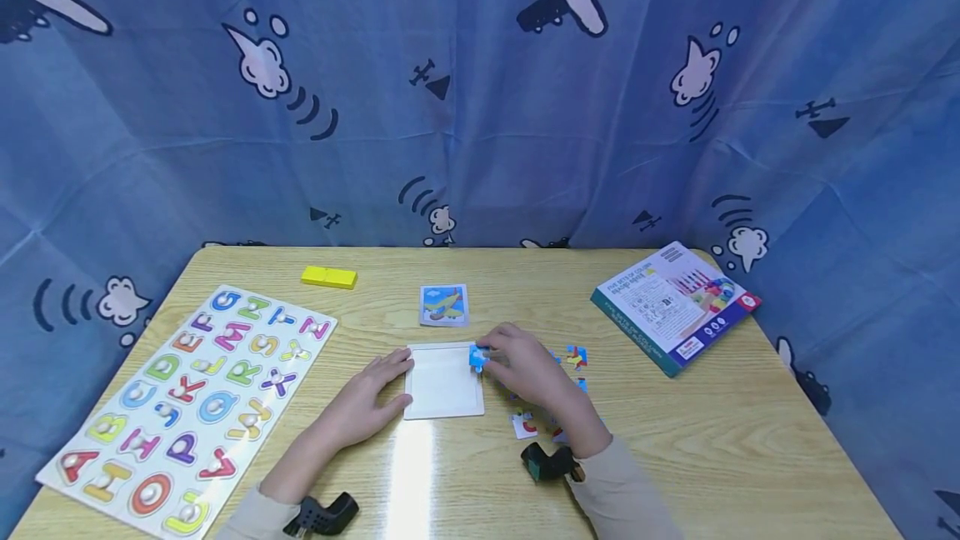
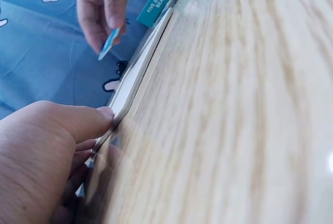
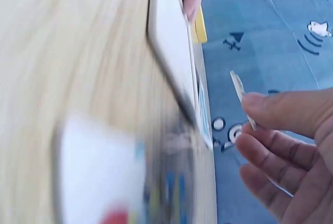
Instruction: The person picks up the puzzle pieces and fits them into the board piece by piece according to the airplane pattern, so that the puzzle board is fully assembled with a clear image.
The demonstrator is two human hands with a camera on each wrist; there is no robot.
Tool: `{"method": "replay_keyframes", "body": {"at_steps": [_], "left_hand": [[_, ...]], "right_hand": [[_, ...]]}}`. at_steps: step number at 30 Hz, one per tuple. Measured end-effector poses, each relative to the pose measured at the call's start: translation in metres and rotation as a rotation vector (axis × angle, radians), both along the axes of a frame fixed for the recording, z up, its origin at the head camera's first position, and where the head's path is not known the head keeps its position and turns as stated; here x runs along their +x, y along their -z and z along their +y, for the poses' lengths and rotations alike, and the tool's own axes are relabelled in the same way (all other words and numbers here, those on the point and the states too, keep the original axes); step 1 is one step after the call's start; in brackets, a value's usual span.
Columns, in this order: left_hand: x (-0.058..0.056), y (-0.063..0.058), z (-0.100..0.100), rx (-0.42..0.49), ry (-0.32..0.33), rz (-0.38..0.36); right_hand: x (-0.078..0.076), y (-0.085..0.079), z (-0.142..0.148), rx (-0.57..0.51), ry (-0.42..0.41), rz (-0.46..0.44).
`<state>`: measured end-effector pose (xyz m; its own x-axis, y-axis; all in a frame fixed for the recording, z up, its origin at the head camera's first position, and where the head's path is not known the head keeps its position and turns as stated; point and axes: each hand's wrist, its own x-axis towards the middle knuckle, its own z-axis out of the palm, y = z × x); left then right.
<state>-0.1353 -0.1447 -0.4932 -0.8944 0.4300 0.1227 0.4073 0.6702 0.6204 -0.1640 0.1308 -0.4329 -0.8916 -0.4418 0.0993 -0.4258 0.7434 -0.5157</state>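
A white square puzzle tray (image 1: pixel 444 382) lies flat on the table in front of me. My left hand (image 1: pixel 369 400) rests at its left edge, thumb by the near corner and fingers by the far one, as the head view shows. My right hand (image 1: pixel 525 367) pinches a blue puzzle piece (image 1: pixel 477 358) between thumb and fingers over the tray's right edge. In the right wrist view the piece (image 3: pixel 241 95) is seen edge-on, held above the surface. Several loose puzzle pieces (image 1: pixel 577 357) lie to the right, partly hidden by my right forearm.
Behind the tray lies a picture card with a yellow airplane (image 1: pixel 443 305). A white alphabet board (image 1: pixel 187 398) covers the left side. A yellow block (image 1: pixel 328 277) lies at the back left, and a boxed set (image 1: pixel 675 307) at the back right. A blue curtain (image 1: pixel 480 148) hangs behind the table.
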Motion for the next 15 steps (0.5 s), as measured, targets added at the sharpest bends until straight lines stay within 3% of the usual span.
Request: {"method": "replay_keyframes", "body": {"at_steps": [7,15], "left_hand": [[0.0,0.0,0.0,-0.003,0.002,0.004],[0.0,-0.001,0.0,-0.001,0.007,0.012]], "right_hand": [[-0.005,0.0,-0.031,0.005,-0.011,-0.002],[-0.012,0.001,-0.059,0.085,-0.038,-0.015]]}}
